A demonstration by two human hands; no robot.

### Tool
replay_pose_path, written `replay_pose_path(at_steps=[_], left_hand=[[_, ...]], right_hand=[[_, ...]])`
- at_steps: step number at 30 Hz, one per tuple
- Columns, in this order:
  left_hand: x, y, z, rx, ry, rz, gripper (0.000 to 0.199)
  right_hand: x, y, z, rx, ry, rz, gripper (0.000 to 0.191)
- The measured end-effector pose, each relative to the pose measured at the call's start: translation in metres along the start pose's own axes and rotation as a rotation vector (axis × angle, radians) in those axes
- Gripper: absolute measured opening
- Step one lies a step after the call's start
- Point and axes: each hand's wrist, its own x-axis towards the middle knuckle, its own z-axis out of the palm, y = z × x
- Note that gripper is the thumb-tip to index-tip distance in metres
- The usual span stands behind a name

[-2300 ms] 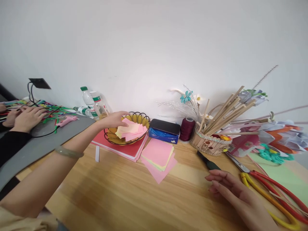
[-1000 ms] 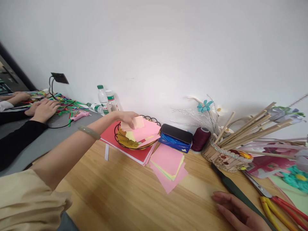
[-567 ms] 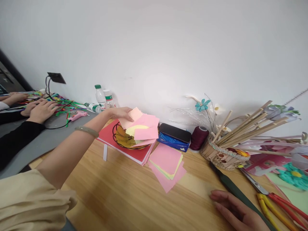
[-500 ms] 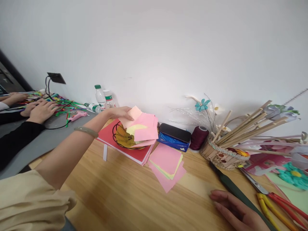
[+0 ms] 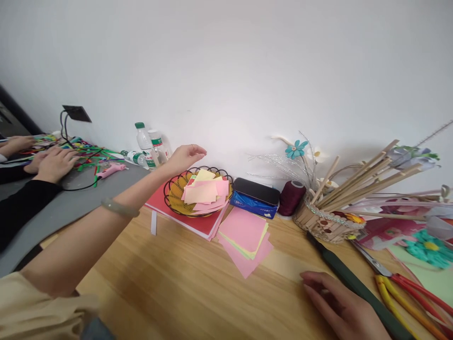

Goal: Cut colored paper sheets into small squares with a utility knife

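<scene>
Wood-grain tabletop (image 5: 170,283) bore, at eleven o'clock, a woven basket (image 5: 177,197) of paper slips (image 5: 201,192), judged light, limp, best pinched by edges; left hand (image 5: 184,157) above it and right hand (image 5: 339,300) were loosely curled, empty.

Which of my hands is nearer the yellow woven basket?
Left. Your left hand is raised close to the yellow woven basket; your right hand is well off to its right, over the wooden tabletop.

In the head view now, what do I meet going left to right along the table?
Pink glue gun, green-capped bottle, yellow basket, blue box, maroon thread spool, stick-filled wooden holder, teal yellow-centred flower.
</scene>
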Motion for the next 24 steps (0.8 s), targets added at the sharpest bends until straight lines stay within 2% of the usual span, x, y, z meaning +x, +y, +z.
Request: replay_pose_path(at_steps=[3,6,9,11,14,19,22,24], left_hand=[[-0.036,0.032,0.027,-0.016,0.023,0.107,0.026],[-0.083,0.06,0.058,-0.013,-0.108,0.255,0.022],[-0.119,0.07,0.082,0.118,-0.251,0.402,0.026],[-0.131,0.066,0.091,0.163,-0.268,0.426,0.029],[-0.133,0.056,0.097,0.212,-0.283,0.441,0.029],[-0.129,0.058,0.1,0.181,-0.445,0.377,0.027],[-0.133,0.07,0.105,0.179,-0.395,0.355,0.03],[-0.14,0.077,0.112,0.212,-0.306,0.451,0.034]], right_hand=[[0.015,-0.018,0.017,-0.035,-0.033,-0.093,0.022],[0.039,-0.031,0.044,-0.058,-0.077,-0.178,0.026],[0.056,-0.033,0.066,-0.093,-0.116,-0.228,0.04],[0.058,-0.03,0.07,-0.106,-0.142,-0.251,0.038],[0.052,-0.025,0.061,-0.109,-0.173,-0.265,0.029],[0.043,-0.021,0.036,-0.086,-0.156,-0.249,0.018],[0.036,-0.02,0.019,-0.102,-0.087,-0.256,0.026],[0.024,-0.019,0.007,-0.121,-0.026,-0.304,0.029]])
